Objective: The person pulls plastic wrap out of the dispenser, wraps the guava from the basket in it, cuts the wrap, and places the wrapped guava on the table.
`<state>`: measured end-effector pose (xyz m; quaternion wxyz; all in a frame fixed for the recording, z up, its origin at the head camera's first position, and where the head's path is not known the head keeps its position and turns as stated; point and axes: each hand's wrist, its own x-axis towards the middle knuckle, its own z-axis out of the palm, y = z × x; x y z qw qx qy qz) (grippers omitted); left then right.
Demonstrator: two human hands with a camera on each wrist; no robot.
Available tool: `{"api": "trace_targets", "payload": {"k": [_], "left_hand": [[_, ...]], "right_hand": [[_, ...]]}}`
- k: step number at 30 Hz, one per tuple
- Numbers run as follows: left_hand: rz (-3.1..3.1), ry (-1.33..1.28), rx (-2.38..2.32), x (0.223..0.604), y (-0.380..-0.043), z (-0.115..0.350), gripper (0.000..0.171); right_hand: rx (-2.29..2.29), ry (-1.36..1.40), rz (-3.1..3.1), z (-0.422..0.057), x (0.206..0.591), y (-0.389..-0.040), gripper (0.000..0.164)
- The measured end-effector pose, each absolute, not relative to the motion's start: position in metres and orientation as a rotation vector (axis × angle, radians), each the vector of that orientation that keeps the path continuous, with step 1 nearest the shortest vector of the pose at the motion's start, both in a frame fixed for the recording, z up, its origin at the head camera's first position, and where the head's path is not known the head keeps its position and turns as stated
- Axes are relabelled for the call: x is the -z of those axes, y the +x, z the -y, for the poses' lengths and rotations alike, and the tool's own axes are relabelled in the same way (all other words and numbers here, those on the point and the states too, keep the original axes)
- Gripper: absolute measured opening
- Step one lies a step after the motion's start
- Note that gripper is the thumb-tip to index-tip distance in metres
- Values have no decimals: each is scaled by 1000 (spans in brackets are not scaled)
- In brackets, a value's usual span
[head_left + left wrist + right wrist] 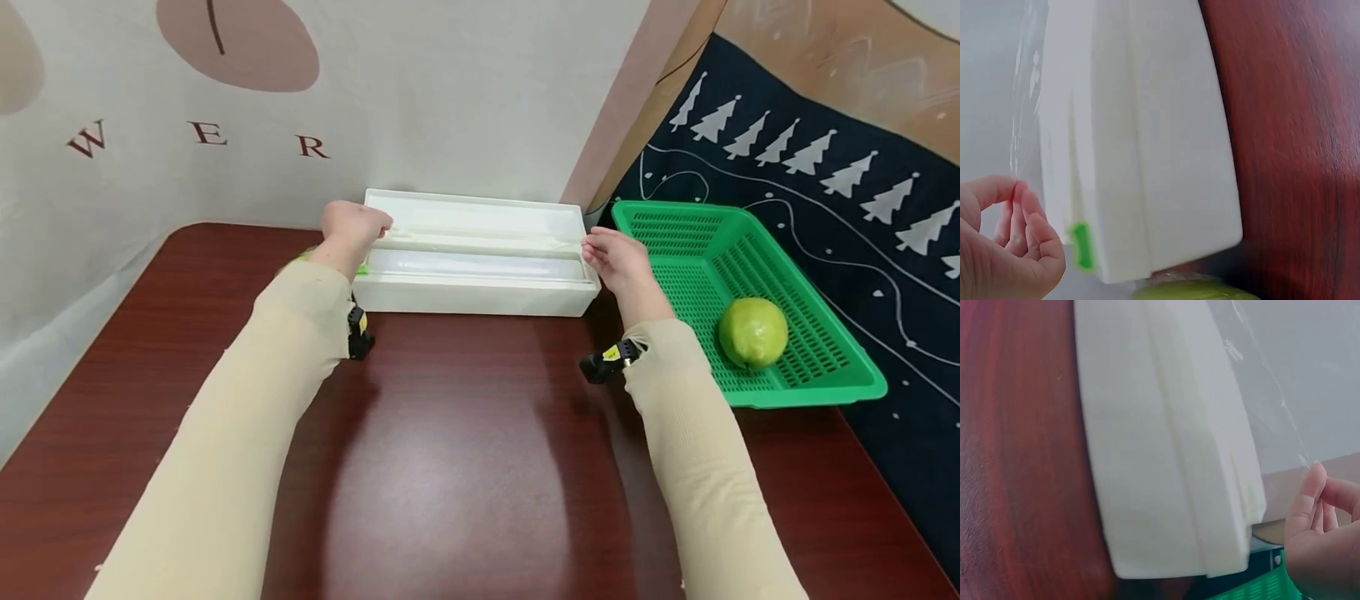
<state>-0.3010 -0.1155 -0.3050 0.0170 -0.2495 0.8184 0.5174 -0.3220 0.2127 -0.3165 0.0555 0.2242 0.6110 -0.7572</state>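
Note:
A long white cling film box point(472, 298) lies across the back of the table with its lid point(480, 212) raised and a roll point(472, 265) inside. At the box's left end, my left hand point(351, 232) pinches one corner of a clear sheet of cling film point(1025, 94) between thumb and fingertips. My right hand point(618, 257) pinches the other corner at the right end. The film's edge point(1282, 403) stretches between both hands above the box. A small green tab point(1083, 247) sits at the box's left end.
To the right stands a green plastic basket point(813, 392) holding a yellow-green fruit point(753, 332). Another yellow-green thing point(1194, 290) is beside the box's left end, mostly hidden in the head view. A pale printed cloth point(450, 100) hangs behind the dark red wooden table point(450, 467).

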Motion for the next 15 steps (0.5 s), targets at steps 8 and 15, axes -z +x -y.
{"api": "trace_targets", "payload": {"k": [8, 15], "left_hand": [[-2394, -779, -1916, 286, -286, 111, 13], [-2383, -776, -2008, 270, -274, 111, 34]], "right_hand": [[2412, 688, -1731, -217, 293, -311, 37], [2449, 629, -1719, -220, 275, -301, 29]]}}
